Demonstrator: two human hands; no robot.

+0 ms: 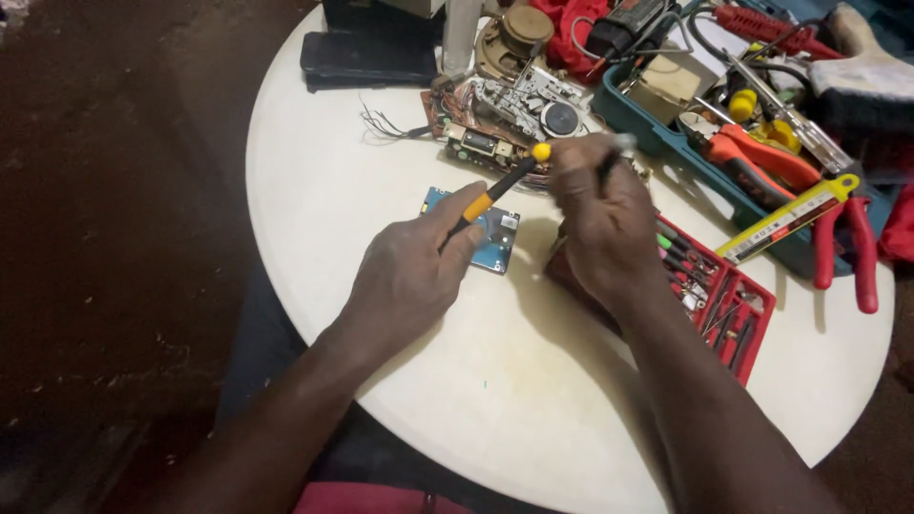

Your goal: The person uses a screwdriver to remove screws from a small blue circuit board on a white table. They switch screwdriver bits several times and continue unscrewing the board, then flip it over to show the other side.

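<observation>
The left hand (409,271) is curled around a small screwdriver (495,193) with a black and yellow handle and a round yellow cap on top. The tool slants up to the right over a little blue hard drive (495,249), which lies flat on the round white table (381,190) just past the left hand's fingers. The drive has a pale label on its top (too small to make out). The right hand (600,224) is closed loosely, with its fingertips pinched near the yellow cap; a thin dark thing pokes out by its fingers, but what it is cannot be told. Under the right wrist sits an open red case (738,319) of small tool bits. Behind the hands lies a brown circuit board (495,119) with wires sticking out. A teal tray (666,143) at the far right holds red pliers (843,238) and a long yellow strip (790,219) with dark marks. A flat black box (367,62) rests near the table's far edge. The near part of the table is bare and white, right up to its curved rim, with dark floor on the left.
</observation>
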